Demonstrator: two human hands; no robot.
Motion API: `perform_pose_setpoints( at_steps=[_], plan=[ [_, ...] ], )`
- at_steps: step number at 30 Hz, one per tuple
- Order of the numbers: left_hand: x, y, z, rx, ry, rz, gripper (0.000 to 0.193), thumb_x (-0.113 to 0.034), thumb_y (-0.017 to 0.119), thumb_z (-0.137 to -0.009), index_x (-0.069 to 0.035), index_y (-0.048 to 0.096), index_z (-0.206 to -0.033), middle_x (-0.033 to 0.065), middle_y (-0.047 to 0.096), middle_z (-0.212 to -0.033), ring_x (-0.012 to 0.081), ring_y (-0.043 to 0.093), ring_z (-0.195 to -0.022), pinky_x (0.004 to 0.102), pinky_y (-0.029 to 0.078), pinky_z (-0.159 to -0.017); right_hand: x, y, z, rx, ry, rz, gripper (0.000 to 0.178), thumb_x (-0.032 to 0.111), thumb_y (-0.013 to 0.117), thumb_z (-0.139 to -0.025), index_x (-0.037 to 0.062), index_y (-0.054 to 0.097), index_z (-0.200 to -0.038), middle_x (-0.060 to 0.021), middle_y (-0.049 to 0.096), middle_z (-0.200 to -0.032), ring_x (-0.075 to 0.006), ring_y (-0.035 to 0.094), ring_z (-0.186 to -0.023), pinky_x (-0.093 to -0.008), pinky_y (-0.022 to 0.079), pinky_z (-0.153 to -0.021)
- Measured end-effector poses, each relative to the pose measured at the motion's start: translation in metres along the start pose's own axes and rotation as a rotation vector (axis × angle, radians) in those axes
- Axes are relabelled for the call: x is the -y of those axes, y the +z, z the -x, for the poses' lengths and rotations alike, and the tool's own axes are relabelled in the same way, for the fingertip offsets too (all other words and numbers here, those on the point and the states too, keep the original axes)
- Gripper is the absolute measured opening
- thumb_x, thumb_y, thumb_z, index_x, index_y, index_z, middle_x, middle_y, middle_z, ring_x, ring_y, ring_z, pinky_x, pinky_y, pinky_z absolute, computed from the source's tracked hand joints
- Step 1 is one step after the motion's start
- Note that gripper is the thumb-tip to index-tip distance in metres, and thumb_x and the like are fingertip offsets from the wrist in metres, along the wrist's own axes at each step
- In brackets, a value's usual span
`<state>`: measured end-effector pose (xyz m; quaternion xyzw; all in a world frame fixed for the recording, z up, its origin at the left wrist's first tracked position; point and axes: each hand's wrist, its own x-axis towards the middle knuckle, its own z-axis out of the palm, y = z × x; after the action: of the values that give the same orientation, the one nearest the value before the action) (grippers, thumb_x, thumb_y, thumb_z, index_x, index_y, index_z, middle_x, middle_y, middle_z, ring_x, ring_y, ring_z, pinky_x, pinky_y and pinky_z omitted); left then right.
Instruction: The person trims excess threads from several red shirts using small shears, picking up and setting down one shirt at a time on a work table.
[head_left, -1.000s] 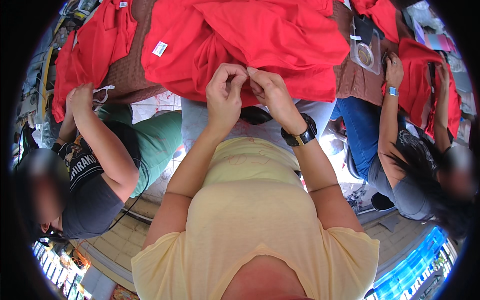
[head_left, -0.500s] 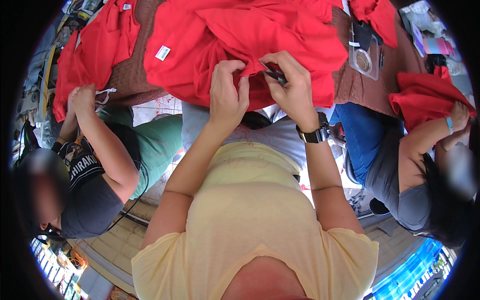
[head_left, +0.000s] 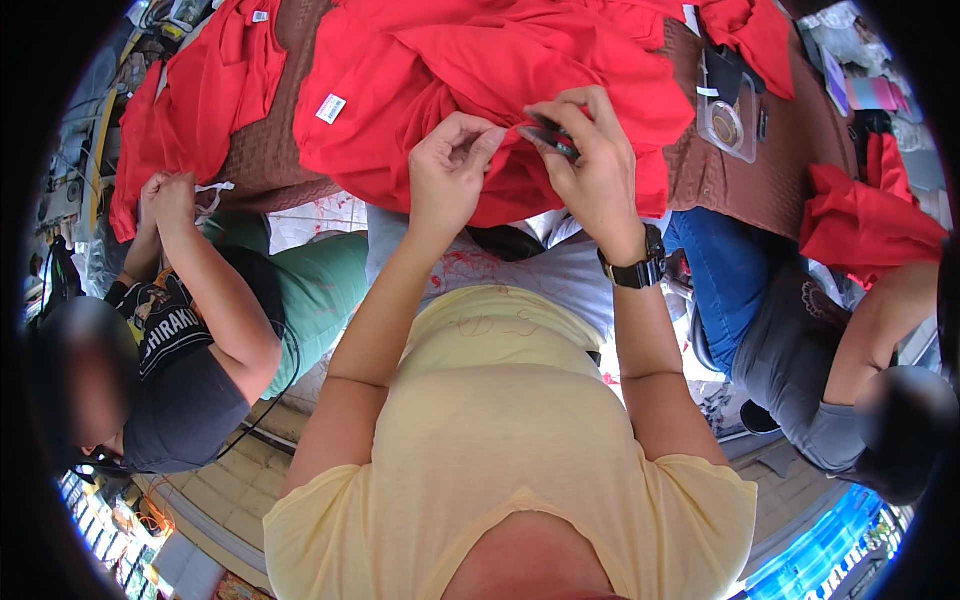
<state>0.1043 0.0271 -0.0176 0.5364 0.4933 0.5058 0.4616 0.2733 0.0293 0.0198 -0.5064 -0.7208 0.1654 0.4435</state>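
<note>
A red cloth garment (head_left: 440, 75) with a white label (head_left: 330, 108) lies bunched in front of me, its near edge hanging off the table. My left hand (head_left: 448, 170) is closed, thumb and forefinger pinching a bit of that cloth. In my right hand (head_left: 602, 165), its wrist wearing a black watch, are small black thread snips (head_left: 552, 140). Their blades point left, toward the pinched cloth, a short gap from my left fingertips. Whether the blades touch the cloth or a thread, I cannot tell.
Brown cloth covers the table (head_left: 800, 165). Right of the garment sits a clear plastic box (head_left: 728, 125) with a round item inside. Seated people work on either side, with red garments (head_left: 185, 130) at left and more red cloth (head_left: 865, 215) at right. Red thread scraps (head_left: 480, 268) lie on my lap.
My left hand has shifted slightly left, and my right hand has risen a little with the snips. At right, the co-worker's arm and red cloth have moved; that person's hands no longer show.
</note>
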Motion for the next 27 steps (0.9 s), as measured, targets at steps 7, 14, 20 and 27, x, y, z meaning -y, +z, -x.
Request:
perform_pose_setpoints(
  at_steps=[7,14,20,27],
  plan=[
    [0.006,0.0,0.001,0.029,-0.173,0.335,0.011,-0.009,0.056,-0.102,0.002,0.059,-0.101,0.0107,0.07,-0.103,0.0112,0.066,-0.087,0.0258,0.057,-0.076,0.025,0.011,0.032,0.193,0.496,-0.482,0.033,0.027,0.058,-0.101,-0.0037,0.06,-0.091,-0.0159,0.06,-0.071,-0.017,0.059,-0.071,-0.0314,0.047,-0.064],
    [-0.003,0.0,0.007,0.109,-0.107,0.335,0.009,-0.006,0.054,-0.102,0.002,0.057,-0.1,0.0153,0.068,-0.114,0.0126,0.064,-0.094,0.0281,0.056,-0.082,0.013,0.026,0.034,0.318,0.726,-0.702,0.05,0.037,0.04,-0.106,-0.002,0.054,-0.078,-0.0028,0.041,-0.061,-0.0124,0.039,-0.057,-0.032,0.034,-0.054],
    [-0.003,0.002,0.01,0.08,-0.016,0.212,0.007,-0.003,0.056,-0.101,0.001,0.059,-0.096,0.013,0.067,-0.115,0.0118,0.061,-0.096,0.028,0.052,-0.089,0.01,0.03,0.026,0.304,0.857,-0.871,0.046,0.036,0.045,-0.105,0.0043,0.052,-0.071,0.0024,0.042,-0.06,-0.0058,0.037,-0.053,-0.0264,0.028,-0.047],
    [-0.027,-0.021,0.009,0.293,0.195,-0.353,0.016,-0.005,0.068,-0.089,0.004,0.058,-0.097,0.013,0.062,-0.105,0.0221,0.061,-0.099,0.0329,0.049,-0.087,0.006,0.017,0.03,0.259,0.778,-1.014,0.041,0.036,0.048,-0.104,0.008,0.05,-0.074,0.0061,0.038,-0.063,-0.0039,0.032,-0.053,-0.0241,0.024,-0.048]
  ],
)
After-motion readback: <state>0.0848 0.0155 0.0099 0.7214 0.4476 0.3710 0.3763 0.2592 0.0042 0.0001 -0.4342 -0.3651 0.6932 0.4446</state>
